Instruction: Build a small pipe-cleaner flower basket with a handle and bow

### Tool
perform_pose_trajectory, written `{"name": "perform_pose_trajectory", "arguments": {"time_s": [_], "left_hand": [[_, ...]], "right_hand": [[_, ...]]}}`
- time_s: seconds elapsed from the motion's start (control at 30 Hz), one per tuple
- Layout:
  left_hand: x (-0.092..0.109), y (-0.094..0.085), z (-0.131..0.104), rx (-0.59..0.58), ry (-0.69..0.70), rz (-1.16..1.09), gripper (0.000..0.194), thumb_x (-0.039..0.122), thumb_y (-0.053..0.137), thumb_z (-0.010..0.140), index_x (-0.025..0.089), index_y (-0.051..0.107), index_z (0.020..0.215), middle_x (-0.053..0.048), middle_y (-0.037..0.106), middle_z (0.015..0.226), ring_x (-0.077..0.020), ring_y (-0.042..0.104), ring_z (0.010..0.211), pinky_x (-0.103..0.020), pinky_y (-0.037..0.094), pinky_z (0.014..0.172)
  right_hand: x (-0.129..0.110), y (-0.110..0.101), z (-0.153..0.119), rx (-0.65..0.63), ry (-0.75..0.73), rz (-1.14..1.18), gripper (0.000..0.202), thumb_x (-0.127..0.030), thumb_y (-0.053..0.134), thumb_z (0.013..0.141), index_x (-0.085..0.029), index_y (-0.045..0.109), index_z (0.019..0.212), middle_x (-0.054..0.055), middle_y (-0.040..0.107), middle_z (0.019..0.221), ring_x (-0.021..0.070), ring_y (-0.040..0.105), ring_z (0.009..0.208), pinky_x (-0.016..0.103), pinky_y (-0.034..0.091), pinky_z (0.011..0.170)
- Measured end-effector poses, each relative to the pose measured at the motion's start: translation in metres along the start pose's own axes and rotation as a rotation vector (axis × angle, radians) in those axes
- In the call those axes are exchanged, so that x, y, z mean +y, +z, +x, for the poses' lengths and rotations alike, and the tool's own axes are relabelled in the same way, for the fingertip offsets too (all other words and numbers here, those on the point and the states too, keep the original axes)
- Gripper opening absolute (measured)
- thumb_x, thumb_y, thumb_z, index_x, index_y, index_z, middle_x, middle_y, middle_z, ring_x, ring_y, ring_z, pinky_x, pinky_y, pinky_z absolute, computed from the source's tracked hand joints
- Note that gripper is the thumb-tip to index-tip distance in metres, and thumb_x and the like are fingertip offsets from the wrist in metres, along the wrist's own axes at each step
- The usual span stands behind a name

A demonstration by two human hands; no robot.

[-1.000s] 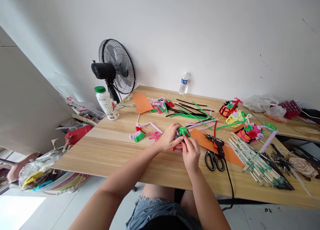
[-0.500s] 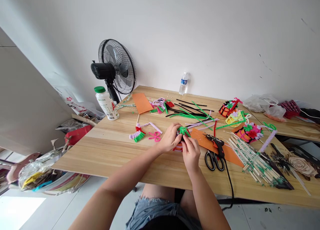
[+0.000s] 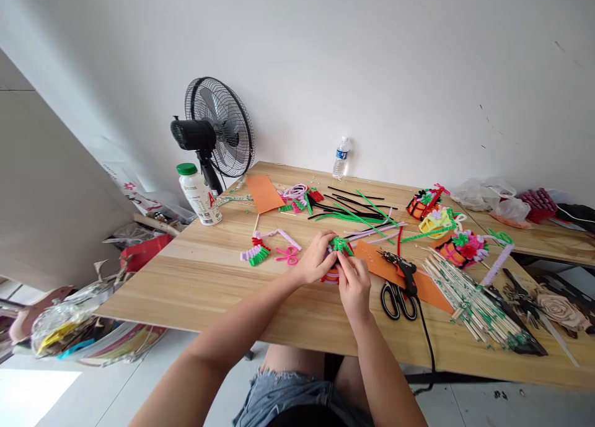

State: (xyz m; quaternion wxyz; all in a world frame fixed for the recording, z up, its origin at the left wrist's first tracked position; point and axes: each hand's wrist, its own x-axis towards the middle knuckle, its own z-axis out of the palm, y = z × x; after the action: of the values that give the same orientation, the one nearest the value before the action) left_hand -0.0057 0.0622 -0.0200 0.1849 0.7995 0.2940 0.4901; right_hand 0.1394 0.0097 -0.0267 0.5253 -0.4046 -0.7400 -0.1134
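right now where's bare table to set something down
Widest: front left, between the white bottle, pink loops, left forearm and front edge. A smaller patch lies between the scissors and that edge. Crowded: the right side, with glue gun and stick bundle.

Fuzzy craft piece (image 3: 341, 245): green top (image 3: 341, 243), orange-and-red base (image 3: 330, 276), partly hidden, seemingly upright on tabletop (image 3: 209, 281).

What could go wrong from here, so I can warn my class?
The glue gun lies near the right hand, its cord hanging over the front edge of the table; it might get snagged. Whether it is hot cannot be seen.

The scissors lie against the glue gun, so grabbing one could drag the other.

Fingers of the left hand and right hand crowd the green-topped pipe-cleaner craft; squeezing might bend it.
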Motion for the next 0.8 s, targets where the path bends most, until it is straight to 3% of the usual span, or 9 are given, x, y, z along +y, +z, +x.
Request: {"name": "perform_pose_trajectory", "arguments": {"time_s": [0.47, 0.8], "left_hand": [[-0.0035, 0.0033, 0.0, 0.002, 0.005, 0.0, 0.036, 0.034, 0.03, 0.099, 0.016, 0.038, 0.128, -0.017, 0.045, 0.124, -0.0269, 0.044, 0.118, -0.05, 0.039, 0.102], [-0.0014, 0.0002, 0.0008, -0.011, -0.018, -0.031, 0.038, 0.04, 0.034, 0.098, 0.016, 0.041, 0.127, -0.017, 0.045, 0.124, -0.0274, 0.045, 0.12, -0.05, 0.04, 0.103]], "right_hand": [[-0.0023, 0.0001, 0.0022, 0.045, 0.028, 0.02, 0.019, -0.018, 0.051, 0.095, -0.018, 0.065, 0.108, 0.009, 0.067, 0.086, 0.0208, 0.062, 0.082, 0.036, 0.055, 0.074], [-0.0011, 0.0003, 0.0013, 0.034, 0.022, 0.016, 0.024, -0.018, 0.052, 0.094, -0.019, 0.063, 0.115, 0.009, 0.067, 0.089, 0.0213, 0.062, 0.083, 0.036, 0.055, 0.074]]}}
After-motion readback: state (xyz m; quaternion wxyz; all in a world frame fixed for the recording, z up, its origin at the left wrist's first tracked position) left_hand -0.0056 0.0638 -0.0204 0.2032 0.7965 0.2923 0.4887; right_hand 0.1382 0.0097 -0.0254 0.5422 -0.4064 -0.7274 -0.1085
